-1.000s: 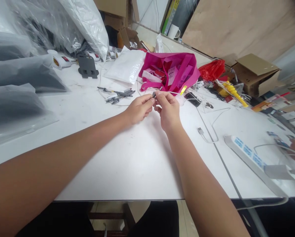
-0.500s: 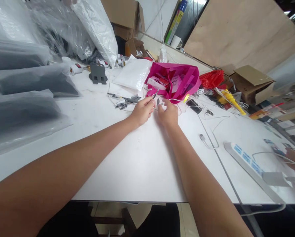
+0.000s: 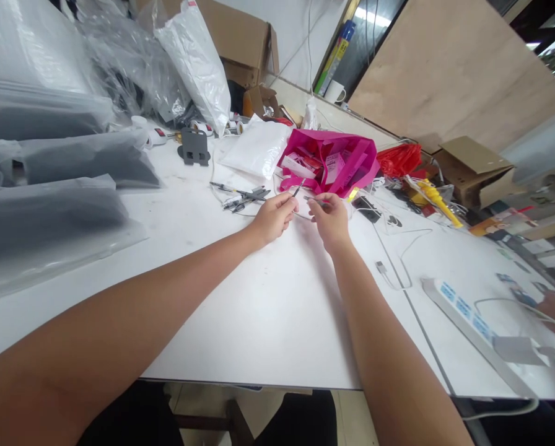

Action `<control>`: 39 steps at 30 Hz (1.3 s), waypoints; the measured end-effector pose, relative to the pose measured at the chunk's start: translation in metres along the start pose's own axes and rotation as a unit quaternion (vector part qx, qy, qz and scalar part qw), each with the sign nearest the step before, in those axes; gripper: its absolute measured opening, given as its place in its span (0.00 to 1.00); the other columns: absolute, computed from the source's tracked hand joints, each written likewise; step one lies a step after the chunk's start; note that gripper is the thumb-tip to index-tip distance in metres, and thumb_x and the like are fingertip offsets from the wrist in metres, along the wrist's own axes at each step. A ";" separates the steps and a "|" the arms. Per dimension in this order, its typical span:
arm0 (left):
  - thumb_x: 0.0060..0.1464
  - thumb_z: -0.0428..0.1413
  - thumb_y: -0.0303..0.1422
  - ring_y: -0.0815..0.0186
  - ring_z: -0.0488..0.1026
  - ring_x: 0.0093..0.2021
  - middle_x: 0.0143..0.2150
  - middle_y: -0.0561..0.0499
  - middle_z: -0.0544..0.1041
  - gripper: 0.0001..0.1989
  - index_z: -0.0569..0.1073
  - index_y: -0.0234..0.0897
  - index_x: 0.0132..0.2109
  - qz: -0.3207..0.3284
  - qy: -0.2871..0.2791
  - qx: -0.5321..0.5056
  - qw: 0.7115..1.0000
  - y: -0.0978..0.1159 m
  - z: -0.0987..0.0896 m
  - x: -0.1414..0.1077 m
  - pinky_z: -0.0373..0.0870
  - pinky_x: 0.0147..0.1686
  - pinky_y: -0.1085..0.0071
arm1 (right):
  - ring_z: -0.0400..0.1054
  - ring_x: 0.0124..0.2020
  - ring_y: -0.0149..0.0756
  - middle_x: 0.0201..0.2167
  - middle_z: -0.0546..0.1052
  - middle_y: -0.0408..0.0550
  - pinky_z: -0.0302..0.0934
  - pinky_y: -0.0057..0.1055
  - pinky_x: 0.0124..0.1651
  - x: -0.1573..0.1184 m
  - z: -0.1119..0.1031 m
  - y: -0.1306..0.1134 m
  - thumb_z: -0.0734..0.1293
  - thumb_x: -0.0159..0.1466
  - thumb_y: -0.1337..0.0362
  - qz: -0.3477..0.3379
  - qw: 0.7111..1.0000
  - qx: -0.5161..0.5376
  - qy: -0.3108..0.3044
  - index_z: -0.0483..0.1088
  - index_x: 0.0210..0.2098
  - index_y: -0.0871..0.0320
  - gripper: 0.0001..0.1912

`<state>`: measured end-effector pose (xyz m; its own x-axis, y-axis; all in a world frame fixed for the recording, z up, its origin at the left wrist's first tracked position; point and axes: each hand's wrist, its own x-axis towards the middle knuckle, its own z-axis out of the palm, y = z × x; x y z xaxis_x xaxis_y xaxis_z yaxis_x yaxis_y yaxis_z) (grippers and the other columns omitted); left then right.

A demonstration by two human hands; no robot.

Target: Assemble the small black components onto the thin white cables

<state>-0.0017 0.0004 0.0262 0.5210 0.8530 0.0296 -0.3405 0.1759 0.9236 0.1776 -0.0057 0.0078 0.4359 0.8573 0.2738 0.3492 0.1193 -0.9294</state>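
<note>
My left hand [image 3: 276, 217] is closed on a slim dark pen [image 3: 298, 188], whose tip points up and away from me. Just to its right, my right hand [image 3: 329, 218] pinches a small dark piece [image 3: 315, 201] that looks like a pen cap. The two held parts are close together but apart, a little above the white table [image 3: 254, 310]. Left of my hands lies a loose pile of black and clear pens [image 3: 244, 198]. A pink bag [image 3: 352, 162] full of small boxes and packets stands right behind my hands.
Grey plastic packages [image 3: 49, 217] are stacked at left. A white padded envelope [image 3: 254, 148] and a dark grey stand [image 3: 195, 147] sit behind the pens. To the right are a black adapter [image 3: 367, 209], a cable plug [image 3: 381, 268] and a white power strip [image 3: 463, 310].
My right hand has lifted off the table with the small dark piece, which stood between my hands before. My left hand keeps the pen in nearly the same place.
</note>
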 end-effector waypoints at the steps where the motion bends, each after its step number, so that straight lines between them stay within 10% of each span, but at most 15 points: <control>1: 0.72 0.49 0.31 0.78 0.49 0.17 0.22 0.61 0.57 0.14 0.65 0.37 0.34 -0.006 -0.002 0.004 1.000 0.000 0.000 -0.001 0.43 0.18 0.81 | 0.68 0.28 0.31 0.27 0.73 0.37 0.62 0.30 0.33 -0.004 -0.004 -0.005 0.76 0.57 0.55 0.017 0.997 0.069 0.013 0.71 0.40 0.54 0.17; 7: 0.70 0.51 0.34 0.78 0.48 0.17 0.23 0.60 0.57 0.13 0.65 0.38 0.34 -0.033 -0.046 0.011 0.998 -0.003 0.001 -0.002 0.41 0.18 0.80 | 0.74 0.36 0.31 0.31 0.75 0.39 0.72 0.31 0.41 -0.015 -0.018 -0.037 0.81 0.54 0.49 -0.002 0.962 0.265 0.062 0.69 0.33 0.53 0.22; 20: 0.66 0.56 0.39 0.77 0.48 0.19 0.26 0.58 0.57 0.13 0.68 0.38 0.34 -0.071 -0.170 0.051 0.982 -0.011 -0.003 -0.003 0.40 0.20 0.77 | 0.77 0.38 0.37 0.36 0.72 0.43 0.74 0.38 0.38 -0.019 -0.009 -0.037 0.64 0.67 0.37 -0.063 0.982 0.178 0.027 0.62 0.40 0.48 0.22; 39: 0.67 0.54 0.37 0.78 0.48 0.18 0.26 0.58 0.57 0.13 0.67 0.37 0.34 -0.082 -0.168 0.051 0.981 -0.008 -0.001 -0.003 0.40 0.19 0.77 | 0.78 0.35 0.39 0.30 0.70 0.41 0.73 0.39 0.38 -0.022 -0.004 -0.034 0.67 0.64 0.33 -0.060 0.985 0.159 -0.018 0.65 0.38 0.48 0.25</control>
<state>-0.0015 -0.0027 0.0184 0.7962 0.6049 -0.0141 -0.1593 0.2321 0.9596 0.1594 -0.0300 0.0341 0.3763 0.8434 0.3835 0.1168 0.3674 -0.9227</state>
